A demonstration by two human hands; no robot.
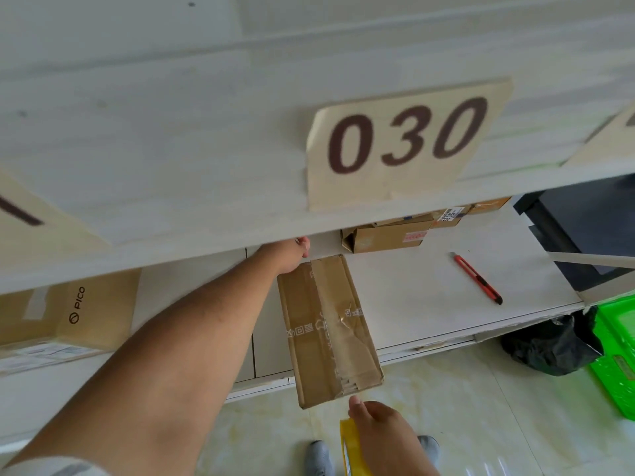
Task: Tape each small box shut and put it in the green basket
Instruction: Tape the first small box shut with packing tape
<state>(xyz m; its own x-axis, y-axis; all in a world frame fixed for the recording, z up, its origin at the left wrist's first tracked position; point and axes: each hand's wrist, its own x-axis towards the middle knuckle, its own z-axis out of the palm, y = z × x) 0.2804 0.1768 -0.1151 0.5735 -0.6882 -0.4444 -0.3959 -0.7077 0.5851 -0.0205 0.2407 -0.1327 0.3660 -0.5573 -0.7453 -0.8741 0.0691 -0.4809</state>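
The box (pixel 328 329), a long flat cardboard carton, lay on the white bench (pixel 429 297) with its long axis running from the far side toward the person, the near end tilted slightly to the right. That near end stuck out past the bench's front edge over the floor (pixel 464 407). Clear tape ran lengthwise along its top, wrinkled near the middle.

A white shelf board (pixel 171 149) crossed the upper view, carrying a card marked 030 (pixel 405 139). Under it at the left sat a larger carton printed PICO (pixel 79 314). More cartons (pixel 388 235) were stacked at the back of the bench, just beyond the box. The green basket (pixel 618 355) stood on the floor at the far right, beside a black bag (pixel 549 341).

The left hand (pixel 290 254) reached to the far end of the box and rested on its far left corner; its fingers were hidden behind the shelf edge, so I cannot tell whether its grip was closed. The right hand (pixel 381 431), just short of the box's near end, gripped a yellow tape roll (pixel 350 448). A red knife (pixel 477 280) lay on the bench well to the right of the box.
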